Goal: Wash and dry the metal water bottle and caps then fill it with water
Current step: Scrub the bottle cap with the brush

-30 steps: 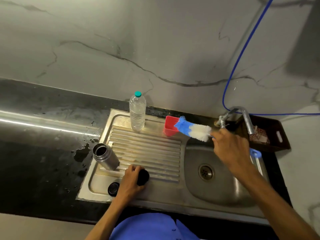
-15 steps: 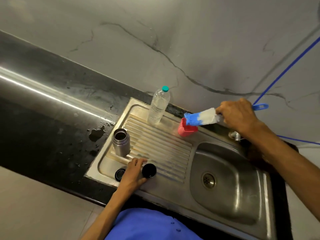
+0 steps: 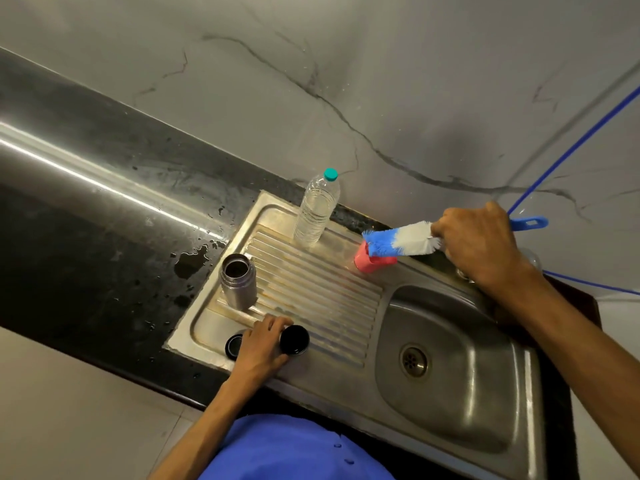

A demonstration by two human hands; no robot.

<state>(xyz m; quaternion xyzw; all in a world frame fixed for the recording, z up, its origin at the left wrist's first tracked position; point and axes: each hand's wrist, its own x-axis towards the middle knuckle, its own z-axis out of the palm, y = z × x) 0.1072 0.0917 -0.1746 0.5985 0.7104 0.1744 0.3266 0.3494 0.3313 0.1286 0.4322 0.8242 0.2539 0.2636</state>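
The open metal water bottle point(image 3: 238, 281) stands upright at the left of the steel drainboard point(image 3: 322, 292). Two black caps lie near the front edge: a small cap point(image 3: 232, 345) and a larger cap point(image 3: 294, 339). My left hand point(image 3: 260, 347) rests between them, its fingers curled against the larger cap. My right hand point(image 3: 479, 244) grips the blue handle of a blue and white bottle brush point(image 3: 401, 242), held above the back of the sink with its bristle tip over a red container point(image 3: 372, 260).
A clear plastic water bottle point(image 3: 317, 208) with a teal cap stands at the back of the drainboard. The sink basin point(image 3: 450, 368) with its drain lies to the right. Water puddles point(image 3: 188, 263) sit on the black counter. A blue cord point(image 3: 568, 150) hangs along the wall.
My right hand lifted the brush up and back, away from the tap toward the wall. The camera tilted and shifted. My left hand stayed by the larger cap.
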